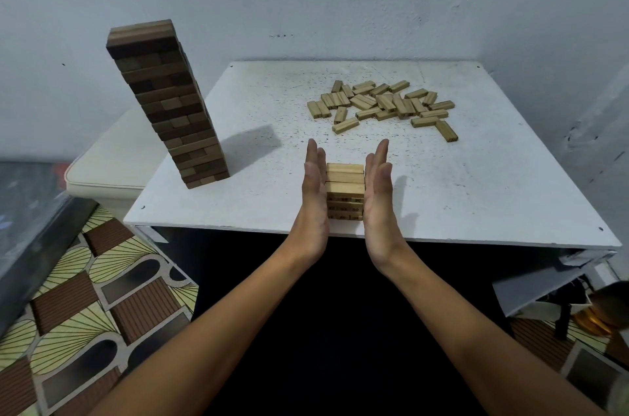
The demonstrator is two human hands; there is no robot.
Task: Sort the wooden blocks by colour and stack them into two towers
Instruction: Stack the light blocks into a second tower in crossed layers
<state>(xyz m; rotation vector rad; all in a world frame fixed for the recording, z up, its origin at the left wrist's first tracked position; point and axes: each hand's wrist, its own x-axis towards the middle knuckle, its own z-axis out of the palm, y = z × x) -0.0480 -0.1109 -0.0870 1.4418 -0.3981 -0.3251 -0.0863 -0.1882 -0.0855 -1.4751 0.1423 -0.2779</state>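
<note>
pale wooden blocks form a short light-wood tower [345,189] near the front edge of the square white speckled tabletop [476,197], a few layers high, with small dark printed numbers on the block ends facing the camera. left hand [315,197] and right hand [377,194] stand on edge either side of it, palms facing each other, fingers straight and together, pointing away from the person. both palms lie flat against the tower's sides, nothing curled round a block, so flat open hands pressing from left and right, no grasp. whether the fingertips past the tower touch the table, cannot tell.

tall dark-brown wooden block tower [170,105] stands on the left part of the table, well apart from the hands, many layers, mixed darker and lighter brown blocks, shadow falling to its right. it looks tilted in this wide-angle view; true lean cannot be told.

loose pile of pale wooden blocks [384,105] lies scattered flat at the far right-centre of the table, some touching or overlapping, one block off toward the right end, well apart from the short tower.

cream cushioned stool [112,163] sits just beside the table's left edge, behind the dark tower. patterned brown and yellow floor mat [85,306] at lower left. whitish painted wall [340,7] behind the table.
</note>
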